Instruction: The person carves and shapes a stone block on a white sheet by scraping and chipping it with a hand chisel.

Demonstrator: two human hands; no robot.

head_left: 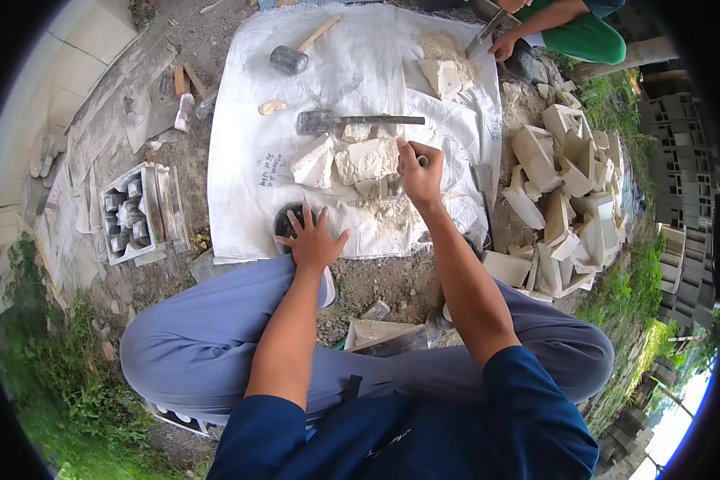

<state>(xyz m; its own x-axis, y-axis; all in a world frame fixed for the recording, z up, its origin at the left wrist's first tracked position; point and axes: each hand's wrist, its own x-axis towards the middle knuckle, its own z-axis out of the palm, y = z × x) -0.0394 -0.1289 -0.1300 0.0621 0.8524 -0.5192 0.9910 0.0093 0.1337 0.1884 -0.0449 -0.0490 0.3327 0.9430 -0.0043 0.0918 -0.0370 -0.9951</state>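
Note:
My left hand [314,238] is spread with fingers apart, resting by a round black object [286,220] at the near edge of the white sheet [244,152]. My right hand [421,172] is closed around a tool handle [423,161]; the rest of the tool is hard to make out. Just left of that hand lies a rough cream block [366,162], with another chunk [314,162] beside it and crumbs [392,216] nearer to me. Beyond the blocks lies a mallet [316,122] with a dark handle.
Another mallet [289,60] with a wooden handle lies farther off. A co-worker's hand [504,46] shows at the top right near a pale chunk [442,78]. Broken moulds [572,192] are piled at the right. A tray [128,214] sits at the left, a box [384,334] between my legs.

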